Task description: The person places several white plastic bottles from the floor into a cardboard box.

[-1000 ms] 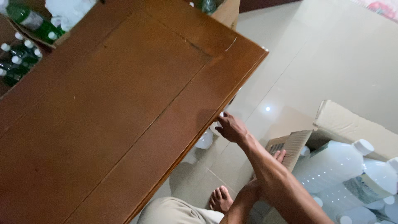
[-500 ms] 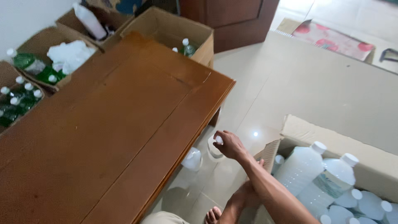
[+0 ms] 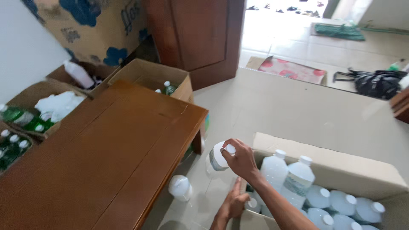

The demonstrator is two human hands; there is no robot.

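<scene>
The right hand [image 3: 243, 159] has a firm grip around the white cap of a clear bottle [image 3: 216, 159], held in the air at three o'clock of the wooden surface [image 3: 98, 162]. The left hand [image 3: 234, 204] lies flat and open on the cardboard box [image 3: 336, 170] (steadying it). Best to keep the bottle upright and carry its weight from the neck.

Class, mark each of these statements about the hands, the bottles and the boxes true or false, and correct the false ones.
1. The right hand grips a white-capped clear bottle by its top. True.
2. That bottle stands on the wooden table. False: it is held in the air beside the table, above the floor.
3. The open cardboard box at right holds white-capped bottles. True.
4. The left hand rests on the table. False: it is low down, at the box's near edge.
5. Another bottle sits on the floor by the table. True.
</scene>
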